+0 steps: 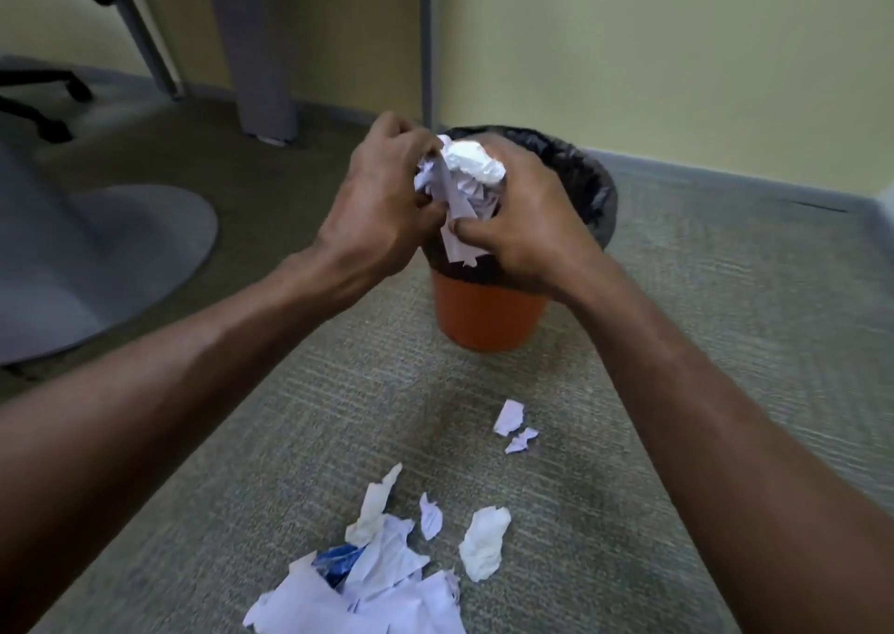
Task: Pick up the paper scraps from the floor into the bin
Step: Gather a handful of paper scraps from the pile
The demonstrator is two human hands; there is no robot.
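Gripping a paper wad (467,169) between both hands, a person holds it over the mouth of an orange bin (488,319) that stands on a grey-green carpet (701,343). The left hand (382,198) curls its fingers round the wad's left side. The right hand (527,217) wraps the right side, its thumb pinching a long torn strip that hangs down from the bundle in front of the bin. The wad is white, crumpled and made of several scraps pressed together. A black liner (597,188) is folded over the bin's rim.

More paper lies on the carpet nearer the camera, well apart from the bin. A scrap pile (387,585) of white torn sheets sits at the bottom edge, with a blue piece (341,561) tucked into it. Just right of the pile lies a crumpled tissue (484,544), and between them a small scrap (429,517). Two small scraps (509,418) lie side by side between the pile and the bin.

At far left are a grey round base (121,256) and a wheeled chair leg (48,96). A grey desk leg (261,52) stands against the pale yellow wall (677,52) behind the bin.
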